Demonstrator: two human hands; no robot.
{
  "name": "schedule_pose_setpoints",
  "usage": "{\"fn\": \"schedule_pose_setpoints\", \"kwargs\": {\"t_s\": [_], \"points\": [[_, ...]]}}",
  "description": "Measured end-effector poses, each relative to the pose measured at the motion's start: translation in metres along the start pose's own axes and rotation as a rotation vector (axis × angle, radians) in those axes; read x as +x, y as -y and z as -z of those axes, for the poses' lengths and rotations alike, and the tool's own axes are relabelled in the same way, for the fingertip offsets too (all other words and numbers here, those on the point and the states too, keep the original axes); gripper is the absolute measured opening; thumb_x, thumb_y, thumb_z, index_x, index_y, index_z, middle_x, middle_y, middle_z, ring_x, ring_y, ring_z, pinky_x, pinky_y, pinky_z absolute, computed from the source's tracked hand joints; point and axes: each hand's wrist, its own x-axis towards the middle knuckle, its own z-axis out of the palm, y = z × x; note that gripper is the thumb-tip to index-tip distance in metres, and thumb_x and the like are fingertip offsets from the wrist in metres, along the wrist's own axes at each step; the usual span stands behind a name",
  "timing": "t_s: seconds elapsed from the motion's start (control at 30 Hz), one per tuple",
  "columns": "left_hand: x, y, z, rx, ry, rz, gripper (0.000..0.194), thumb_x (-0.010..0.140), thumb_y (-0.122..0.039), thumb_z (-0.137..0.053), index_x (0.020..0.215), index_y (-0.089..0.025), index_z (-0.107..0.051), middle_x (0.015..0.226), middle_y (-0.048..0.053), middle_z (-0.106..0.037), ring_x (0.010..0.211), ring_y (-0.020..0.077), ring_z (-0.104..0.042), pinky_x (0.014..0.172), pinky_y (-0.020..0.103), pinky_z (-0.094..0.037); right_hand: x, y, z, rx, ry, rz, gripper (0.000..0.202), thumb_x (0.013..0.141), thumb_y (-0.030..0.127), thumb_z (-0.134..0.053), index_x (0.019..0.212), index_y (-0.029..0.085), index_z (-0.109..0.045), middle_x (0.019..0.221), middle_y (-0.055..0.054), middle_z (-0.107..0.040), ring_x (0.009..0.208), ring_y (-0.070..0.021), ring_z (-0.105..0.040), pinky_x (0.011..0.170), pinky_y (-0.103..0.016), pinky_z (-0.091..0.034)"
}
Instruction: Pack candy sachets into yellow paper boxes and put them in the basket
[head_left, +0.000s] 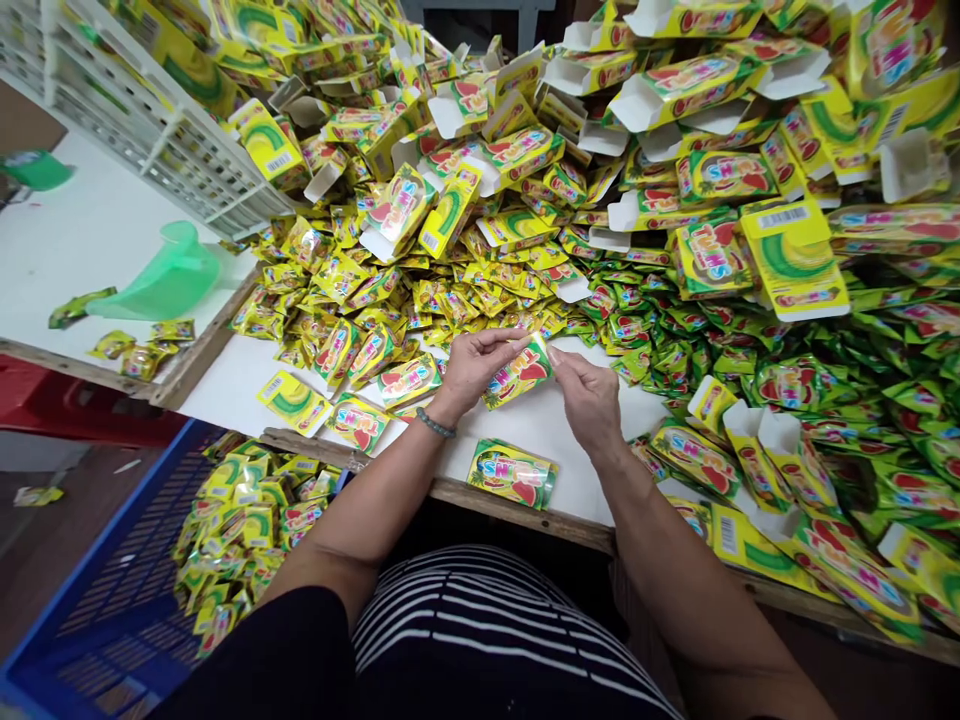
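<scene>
Sachet (519,372) of yellow and green foil, printed with a red watermelon slice, sits between both hands above the bare white strip of the desk (525,425), near its front edge. Its lettering is too tilted to read here, but the flat packet (512,472) lying just below it on the desk shows pink letters that read "TUMS", seen upside down, and the same word appears on the cartons (711,258) stacked further back. One carton back (793,255) shows a barcode above a green arc.

The left hand (474,368), with a beaded bracelet (436,424) at the wrist, curls around the sachet's left end, thumb and fingers closed on it. The right hand (590,397) is loosely curled, and its fingertips (555,355) pinch the sachet's upper right corner.

Loose sachets are heaped in a pile (420,290) behind the hands, yellow ones to the left and greener ones to the right. A blue crate (90,610) below the desk on the left holds more sachets. A green plastic scoop (161,280) lies on a second white surface to the left, beside a white basket (142,120).
</scene>
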Motion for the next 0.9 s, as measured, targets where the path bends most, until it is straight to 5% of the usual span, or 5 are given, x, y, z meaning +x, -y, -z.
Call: {"fn": "schedule_pose_setpoints", "kwargs": {"t_s": [0.43, 0.53, 0.73, 0.83, 0.9], "points": [[-0.004, -0.009, -0.007, -0.023, 0.045, 0.072, 0.051, 0.061, -0.042, -0.082, 0.097, -0.014, -0.06, 0.049, -0.01, -0.048, 0.043, 0.0035, -0.037, 0.046, 0.018, -0.027, -0.004, 0.007, -0.013, -0.286, 0.006, 0.274, 0.038, 0.097, 0.038, -0.04, 0.115, 0.023, -0.07, 0.105, -0.01, -0.072, 0.1, -0.0229, -0.063, 0.09, -0.039, -0.049], [-0.013, -0.02, -0.011, 0.105, 0.14, 0.115, 0.046, 0.067, -0.045, -0.078, 0.095, -0.016, -0.056, 0.049, -0.011, -0.046, 0.04, 0.0029, -0.031, 0.044, 0.018, -0.022, 0.005, 0.006, 0.001, -0.429, -0.012, 0.2, 0.042, 0.098, 0.035, -0.033, 0.11, 0.022, -0.07, 0.104, -0.01, -0.072, 0.098, -0.0228, -0.063, 0.087, -0.038, -0.049], [-0.054, -0.033, -0.012, 0.743, 0.679, 0.01, 0.026, 0.08, -0.041, -0.068, 0.085, -0.016, -0.064, 0.071, 0.002, -0.067, 0.062, 0.0107, -0.057, 0.059, 0.022, -0.039, 0.022, -0.009, 0.049, -1.13, -0.215, -0.247, 0.034, 0.09, 0.029, -0.049, 0.108, 0.008, -0.068, 0.112, -0.023, -0.065, 0.11, -0.0338, -0.054, 0.091, -0.046, -0.042], [-0.063, -0.029, -0.008, 0.972, 0.707, -0.099, 0.024, 0.086, -0.039, -0.062, 0.091, -0.017, -0.069, 0.091, 0.005, -0.072, 0.081, 0.016, -0.064, 0.073, 0.026, -0.044, 0.021, -0.019, 0.052, -1.252, -0.022, -0.29, 0.036, 0.085, 0.016, -0.05, 0.117, 0.004, -0.062, 0.115, -0.024, -0.063, 0.11, -0.034, -0.054, 0.089, -0.043, -0.043], [-0.057, -0.027, -0.005, 1.073, 0.572, -0.152, 0.026, 0.089, -0.038, -0.057, 0.098, -0.017, -0.069, 0.098, 0.008, -0.072, 0.088, 0.0187, -0.064, 0.078, 0.028, -0.045, 0.017, -0.023, 0.045, -1.235, 0.063, -0.266, 0.038, 0.083, 0.01, -0.048, 0.117, 0.003, -0.061, 0.107, -0.024, -0.066, 0.104, -0.0331, -0.058, 0.086, -0.042, -0.044]]}}
